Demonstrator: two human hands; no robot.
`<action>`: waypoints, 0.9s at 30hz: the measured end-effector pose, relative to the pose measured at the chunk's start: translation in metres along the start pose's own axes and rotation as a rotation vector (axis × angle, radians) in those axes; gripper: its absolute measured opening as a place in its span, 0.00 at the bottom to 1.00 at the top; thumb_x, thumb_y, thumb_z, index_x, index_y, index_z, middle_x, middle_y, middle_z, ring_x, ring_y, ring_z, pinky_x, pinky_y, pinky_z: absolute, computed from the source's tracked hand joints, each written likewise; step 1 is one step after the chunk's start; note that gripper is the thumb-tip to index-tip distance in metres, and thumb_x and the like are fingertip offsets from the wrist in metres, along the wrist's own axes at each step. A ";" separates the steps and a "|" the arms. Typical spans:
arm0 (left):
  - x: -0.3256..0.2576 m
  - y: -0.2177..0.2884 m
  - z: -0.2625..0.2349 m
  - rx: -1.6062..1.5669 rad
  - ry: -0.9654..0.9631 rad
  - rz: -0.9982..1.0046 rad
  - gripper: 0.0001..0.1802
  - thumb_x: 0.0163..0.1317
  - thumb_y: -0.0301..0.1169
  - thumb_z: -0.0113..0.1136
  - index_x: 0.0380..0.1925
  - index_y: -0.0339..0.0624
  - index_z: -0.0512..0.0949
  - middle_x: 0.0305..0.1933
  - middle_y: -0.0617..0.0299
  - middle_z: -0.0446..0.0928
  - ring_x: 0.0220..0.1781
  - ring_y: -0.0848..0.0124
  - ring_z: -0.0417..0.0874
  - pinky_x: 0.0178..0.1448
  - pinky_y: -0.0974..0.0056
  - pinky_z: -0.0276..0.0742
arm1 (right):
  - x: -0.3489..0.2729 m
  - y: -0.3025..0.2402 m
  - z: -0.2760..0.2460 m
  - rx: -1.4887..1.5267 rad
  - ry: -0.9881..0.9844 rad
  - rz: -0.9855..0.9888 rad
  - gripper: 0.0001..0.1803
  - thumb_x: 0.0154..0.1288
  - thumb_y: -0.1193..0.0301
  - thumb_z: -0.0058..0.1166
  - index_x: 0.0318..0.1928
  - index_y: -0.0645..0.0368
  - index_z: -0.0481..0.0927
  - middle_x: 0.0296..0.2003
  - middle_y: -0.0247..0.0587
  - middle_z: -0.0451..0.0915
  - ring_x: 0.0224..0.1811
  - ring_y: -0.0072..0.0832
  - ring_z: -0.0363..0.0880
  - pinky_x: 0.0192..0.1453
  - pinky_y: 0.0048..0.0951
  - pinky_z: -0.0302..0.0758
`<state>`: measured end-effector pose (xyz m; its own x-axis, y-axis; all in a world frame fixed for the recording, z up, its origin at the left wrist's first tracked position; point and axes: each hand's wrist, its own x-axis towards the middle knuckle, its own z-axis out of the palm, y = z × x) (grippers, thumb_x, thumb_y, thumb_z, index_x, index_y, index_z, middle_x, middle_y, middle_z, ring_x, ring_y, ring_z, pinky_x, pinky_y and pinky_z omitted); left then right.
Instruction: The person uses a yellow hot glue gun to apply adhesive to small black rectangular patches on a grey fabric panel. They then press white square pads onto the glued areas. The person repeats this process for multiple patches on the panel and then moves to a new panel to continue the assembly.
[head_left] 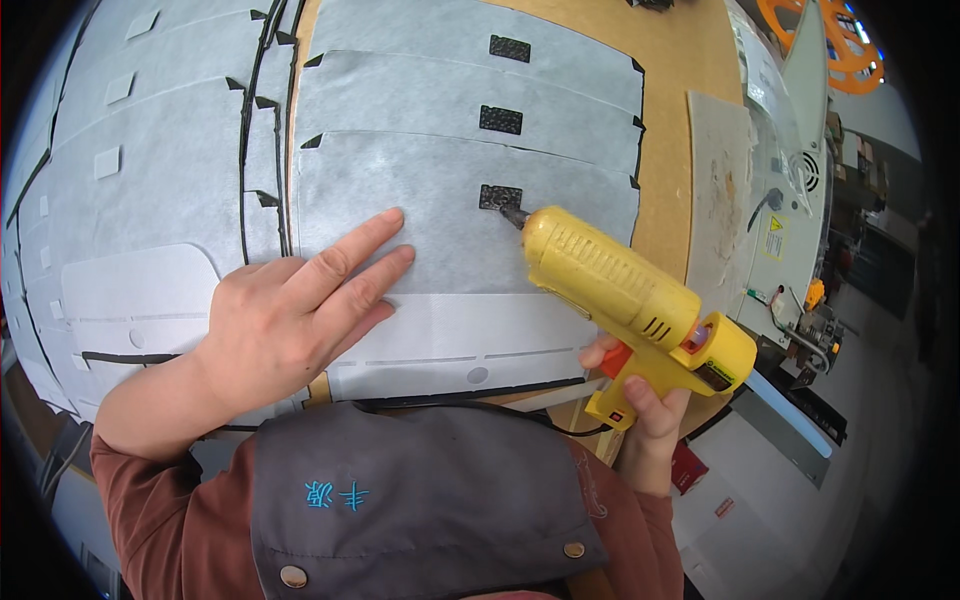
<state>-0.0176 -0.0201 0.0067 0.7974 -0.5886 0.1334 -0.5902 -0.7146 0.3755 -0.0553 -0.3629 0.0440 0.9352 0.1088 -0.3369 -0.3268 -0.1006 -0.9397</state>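
Note:
A yellow hot glue gun (610, 275) is gripped in my right hand (655, 405), with a finger at its red trigger. Its dark nozzle touches or hovers just over a small black textured patch (499, 197) on the nearest pale grey sheet (430, 190); which of the two I cannot tell. From the back of the gun sticks out a translucent glue stick (790, 415). Flat on the same sheet, left of the patch, lies my left hand (300, 310), fingers stretched out and holding nothing.
Farther back, overlapping sheets carry another black patch (501, 120) and one more beyond it. A second stack of sheets (170, 130) with small white squares lies at left. On the right are a stained board (720, 190) and a pale machine (780, 230). The gun's cord (580, 432) runs along my apron.

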 end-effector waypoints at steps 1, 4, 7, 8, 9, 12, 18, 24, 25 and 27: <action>0.000 0.000 0.000 0.003 0.002 0.000 0.26 0.52 0.34 0.72 0.53 0.45 0.81 0.63 0.56 0.78 0.25 0.76 0.79 0.25 0.72 0.73 | -0.001 0.000 -0.001 -0.001 0.013 0.003 0.38 0.59 0.61 0.61 0.63 0.73 0.65 0.41 0.55 0.80 0.42 0.40 0.83 0.50 0.40 0.79; 0.000 0.001 0.000 0.002 0.003 -0.004 0.26 0.52 0.35 0.72 0.53 0.45 0.81 0.63 0.56 0.78 0.25 0.76 0.79 0.25 0.72 0.73 | -0.002 0.006 -0.013 0.077 -0.062 -0.028 0.34 0.60 0.71 0.57 0.66 0.70 0.63 0.49 0.55 0.77 0.48 0.41 0.81 0.54 0.41 0.77; 0.001 0.001 0.000 -0.011 0.023 -0.001 0.25 0.52 0.35 0.72 0.52 0.45 0.81 0.63 0.55 0.78 0.24 0.76 0.79 0.24 0.72 0.72 | -0.001 0.006 -0.014 0.112 -0.098 -0.048 0.33 0.60 0.76 0.54 0.67 0.69 0.62 0.52 0.55 0.75 0.50 0.41 0.80 0.56 0.42 0.76; 0.002 0.001 0.000 -0.008 0.017 0.001 0.25 0.52 0.35 0.72 0.53 0.44 0.81 0.63 0.55 0.78 0.24 0.76 0.79 0.24 0.71 0.72 | 0.001 0.005 -0.013 0.111 -0.094 -0.049 0.33 0.61 0.75 0.54 0.67 0.69 0.62 0.52 0.55 0.75 0.50 0.41 0.80 0.56 0.41 0.76; 0.002 0.001 -0.001 -0.005 0.011 0.003 0.25 0.52 0.35 0.72 0.53 0.44 0.81 0.63 0.55 0.78 0.24 0.76 0.79 0.24 0.71 0.72 | 0.002 0.005 -0.012 0.102 -0.095 -0.051 0.33 0.61 0.75 0.54 0.67 0.69 0.63 0.52 0.55 0.75 0.50 0.40 0.80 0.56 0.41 0.76; 0.001 0.001 -0.001 -0.001 0.011 0.000 0.25 0.53 0.35 0.72 0.53 0.44 0.81 0.63 0.55 0.78 0.24 0.76 0.78 0.24 0.71 0.72 | 0.006 0.006 -0.012 0.090 -0.118 -0.048 0.34 0.61 0.74 0.55 0.67 0.69 0.63 0.52 0.56 0.75 0.49 0.40 0.80 0.56 0.41 0.76; 0.001 0.000 0.000 0.008 0.000 0.003 0.25 0.53 0.35 0.72 0.53 0.44 0.81 0.63 0.55 0.78 0.24 0.76 0.78 0.24 0.71 0.72 | 0.000 0.009 -0.018 0.098 -0.131 -0.025 0.33 0.61 0.74 0.55 0.67 0.69 0.63 0.51 0.55 0.76 0.50 0.39 0.80 0.56 0.40 0.75; 0.001 0.001 0.000 0.018 0.001 0.001 0.25 0.53 0.36 0.72 0.53 0.45 0.82 0.63 0.55 0.78 0.22 0.76 0.76 0.24 0.71 0.71 | -0.003 0.009 -0.015 0.110 -0.134 -0.026 0.33 0.62 0.74 0.55 0.67 0.69 0.63 0.53 0.55 0.75 0.50 0.40 0.79 0.55 0.40 0.76; 0.001 0.001 0.000 0.018 0.000 0.000 0.25 0.53 0.36 0.72 0.53 0.45 0.82 0.63 0.56 0.78 0.21 0.77 0.76 0.24 0.71 0.71 | -0.002 0.010 -0.016 0.112 -0.133 -0.031 0.33 0.62 0.74 0.55 0.67 0.69 0.63 0.54 0.55 0.75 0.50 0.40 0.79 0.55 0.40 0.76; 0.002 0.001 0.000 0.012 0.007 -0.001 0.25 0.53 0.36 0.72 0.53 0.45 0.82 0.63 0.56 0.78 0.21 0.77 0.75 0.23 0.71 0.71 | -0.002 0.010 -0.015 0.117 -0.132 -0.038 0.33 0.62 0.74 0.55 0.67 0.69 0.62 0.54 0.55 0.75 0.50 0.40 0.79 0.55 0.40 0.76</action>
<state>-0.0168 -0.0219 0.0077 0.7985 -0.5857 0.1392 -0.5912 -0.7194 0.3647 -0.0583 -0.3793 0.0360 0.9238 0.2403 -0.2981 -0.3120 0.0213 -0.9498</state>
